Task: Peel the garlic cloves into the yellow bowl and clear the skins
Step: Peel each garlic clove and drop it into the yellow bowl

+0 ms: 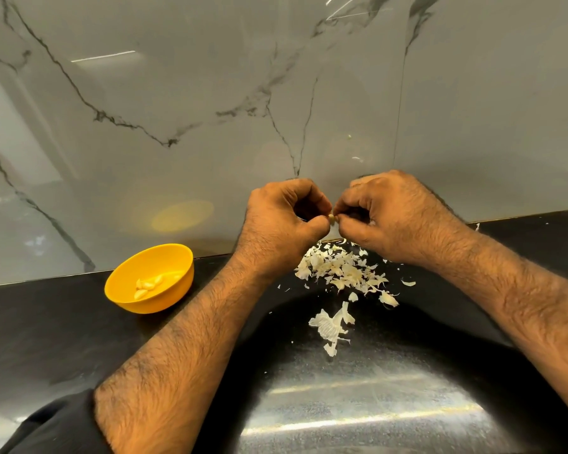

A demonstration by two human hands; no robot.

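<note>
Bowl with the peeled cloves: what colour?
Yellow bowl, plain, no pattern; the head view shows it on the black counter.

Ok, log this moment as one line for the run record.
step: peeling | left hand and right hand: pinching garlic clove | yellow bowl: peeled cloves inside | skins: on counter, uncleared

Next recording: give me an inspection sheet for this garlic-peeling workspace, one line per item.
Surface: black countertop, glossy, specked with skin bits.
Job's things: yellow bowl holds several peeled cloves; one garlic clove pinched between both hands.
Clutter: heap of garlic skins under the hands, larger piece nearer.
Hands: left hand and right hand both closed on the clove.
Cables: nothing seen.
Surroundings: veined marble backsplash.
</note>
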